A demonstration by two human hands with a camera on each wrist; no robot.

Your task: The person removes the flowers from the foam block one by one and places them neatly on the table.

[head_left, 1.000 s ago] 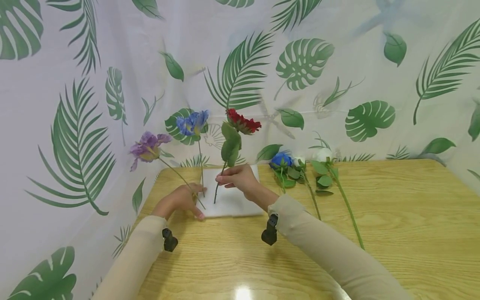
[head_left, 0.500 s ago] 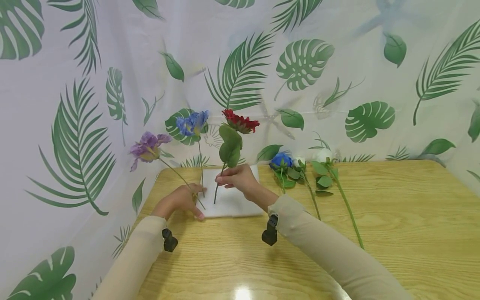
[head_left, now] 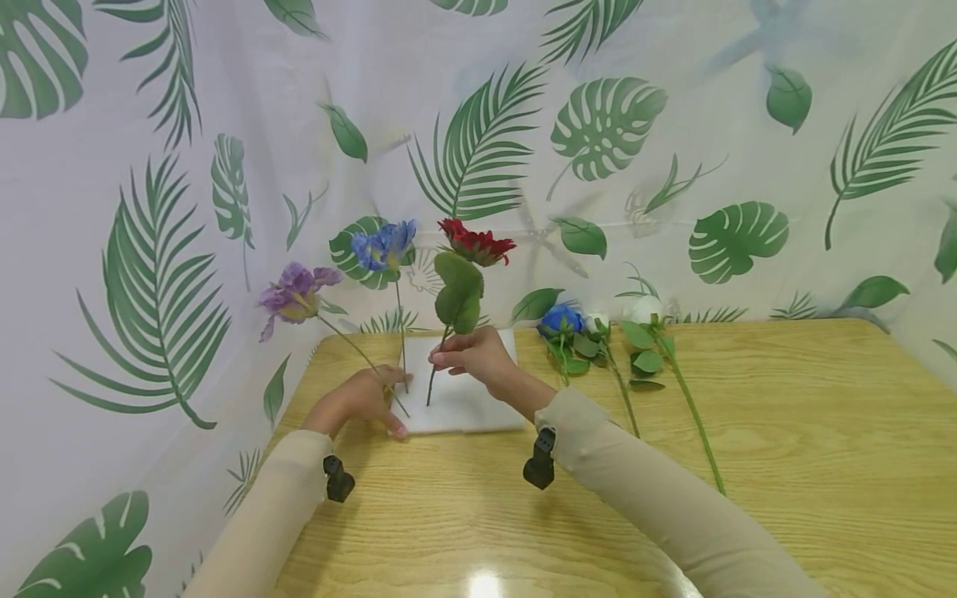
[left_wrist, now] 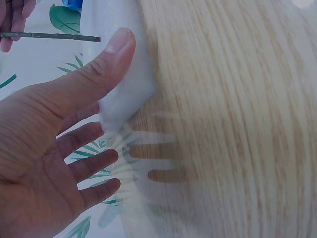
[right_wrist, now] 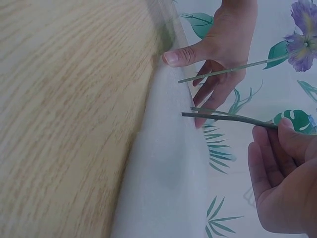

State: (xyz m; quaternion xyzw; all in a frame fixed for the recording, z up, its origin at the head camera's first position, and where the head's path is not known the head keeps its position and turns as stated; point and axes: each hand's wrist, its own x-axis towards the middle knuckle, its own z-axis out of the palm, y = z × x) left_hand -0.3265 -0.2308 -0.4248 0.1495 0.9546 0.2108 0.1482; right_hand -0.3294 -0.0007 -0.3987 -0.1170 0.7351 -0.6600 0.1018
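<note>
My right hand [head_left: 482,361] pinches the dark stem of a red flower [head_left: 478,242] with green leaves, holding it upright over a white foam block [head_left: 486,407]. The stem's lower end meets the top of the foam in the head view. My left hand [head_left: 364,400] rests at the block's left end, thumb on the near edge and fingers spread at the far side. Between its thumb and fingers rise the thin stems of a purple flower [head_left: 293,297], leaning left, and a light blue flower [head_left: 385,246], nearly upright; both stand in the foam.
On the wooden table [head_left: 792,415], right of the block, lie a blue rose [head_left: 561,319], a small white rose [head_left: 596,322] and a larger white rose [head_left: 645,311] with a long green stem. A leaf-print curtain [head_left: 620,208] hangs behind and at the left.
The red flower's head has tipped slightly left, its stem end staying in place. The left hand and the other flowers have not visibly moved.
</note>
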